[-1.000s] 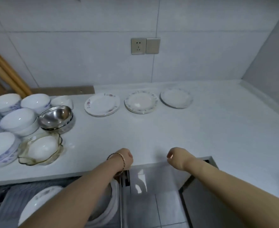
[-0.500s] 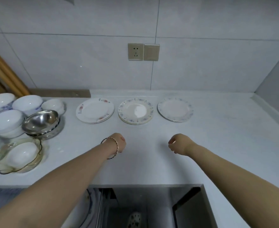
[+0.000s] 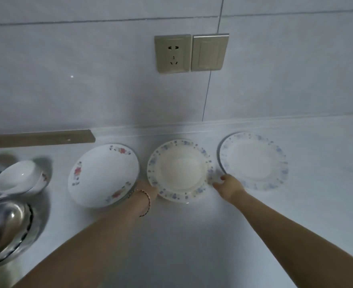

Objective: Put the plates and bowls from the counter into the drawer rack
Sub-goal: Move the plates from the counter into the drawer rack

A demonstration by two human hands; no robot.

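Left hand [image 3: 148,189] and right hand [image 3: 227,185] gripping opposite rims of middle plate [image 3: 178,170], on counter [image 3: 192,235]

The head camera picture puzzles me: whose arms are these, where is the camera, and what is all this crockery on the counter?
There is no machine here. A person wears a wide-angle camera on the head, looking down at their own two arms. The left hand, with a bracelet at the wrist, and the right hand touch opposite edges of the middle plate, which has a blue flowered rim. It appears to rest on the white counter, not yet lifted. Beside it lie a red-flowered plate on the left and a pale blue-patterned plate on the right. Far left are a white bowl and a steel bowl. On the wall sits a socket.
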